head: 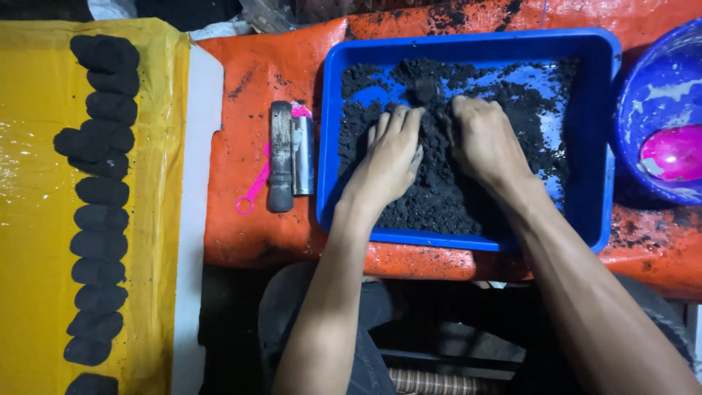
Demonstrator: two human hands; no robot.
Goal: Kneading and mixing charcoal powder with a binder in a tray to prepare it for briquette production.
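Down in one blue tray (601, 146): two hands, left (391, 157) and right (486, 139), fingers loosely curled into black mix (439, 197).

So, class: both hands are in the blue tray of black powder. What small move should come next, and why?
Probably cup the left hand and right hand together to gather a clump: both press into the loose black powder in the blue tray, and the metal tube lies untouched beside it.

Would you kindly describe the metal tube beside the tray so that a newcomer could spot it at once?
Start at the blue tray of black powder, where both hands are buried. Just past its left wall, on the orange sheet, two upright cylinders lie side by side. The metal tube is the shorter, shinier, silver one nearer the tray; the dark tool beside it is longer and dull.
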